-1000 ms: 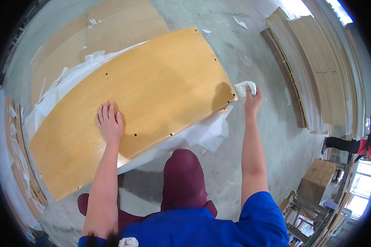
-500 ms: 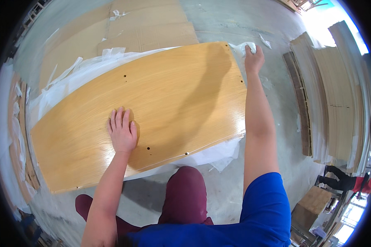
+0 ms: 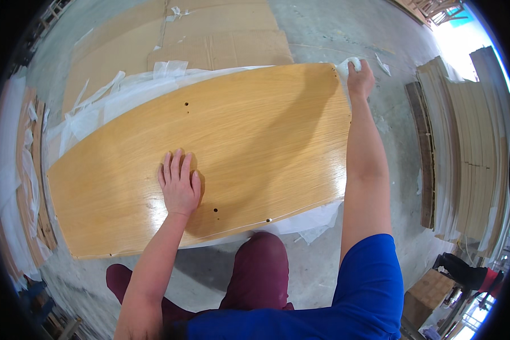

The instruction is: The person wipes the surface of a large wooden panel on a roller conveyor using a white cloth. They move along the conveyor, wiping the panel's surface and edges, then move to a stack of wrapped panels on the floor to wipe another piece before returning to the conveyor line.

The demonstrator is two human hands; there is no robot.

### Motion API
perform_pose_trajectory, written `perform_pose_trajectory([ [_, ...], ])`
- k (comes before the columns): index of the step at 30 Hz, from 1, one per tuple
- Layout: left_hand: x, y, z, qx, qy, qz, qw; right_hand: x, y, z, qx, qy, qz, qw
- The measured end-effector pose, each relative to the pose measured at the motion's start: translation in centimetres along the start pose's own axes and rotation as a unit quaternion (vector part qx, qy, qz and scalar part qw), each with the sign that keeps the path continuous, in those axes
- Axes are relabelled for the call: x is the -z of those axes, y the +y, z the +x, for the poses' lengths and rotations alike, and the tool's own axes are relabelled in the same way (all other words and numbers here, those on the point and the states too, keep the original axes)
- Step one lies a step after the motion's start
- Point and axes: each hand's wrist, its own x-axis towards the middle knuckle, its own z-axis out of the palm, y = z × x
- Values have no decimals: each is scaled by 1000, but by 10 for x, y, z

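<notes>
While wooden strips [image 3: 38,192] and white film [image 3: 8,147] line the far left, a varnished wooden panel [image 3: 249,141] with a bowed far edge spans the middle, lying over white sheeting [image 3: 116,103]. Palm down on its surface, left of centre, the left hand [image 3: 180,190] lies outstretched, grasping nothing. At the panel's far right corner, the right hand [image 3: 361,83] clutches a crumpled white wad [image 3: 352,62]; pale stacked boards [image 3: 471,153] rest farther right, well apart.

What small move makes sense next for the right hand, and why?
Perhaps slide the white wad along the right edge of the wooden panel, toward the body: the right hand holds it beside the far right corner, while the left hand lies on the panel, possibly steadying it.
</notes>
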Motion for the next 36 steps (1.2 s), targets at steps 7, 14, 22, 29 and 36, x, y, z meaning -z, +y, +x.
perform_pose_trajectory([
  [7,0,1,2,-4,2,4,1000,0,0,-1,8,13,-12,1000],
  [14,-1,2,0,-5,15,9,1000,8,8,-4,7,-6,-9,1000],
  [22,-4,3,-1,-3,31,10,999,47,37,-36,2,-36,-13,999],
  [29,-7,1,-2,2,12,26,1000,90,61,-68,-20,-49,9,999],
  [36,-8,-2,-3,-7,19,28,999,111,65,-87,-7,-72,34,997],
])
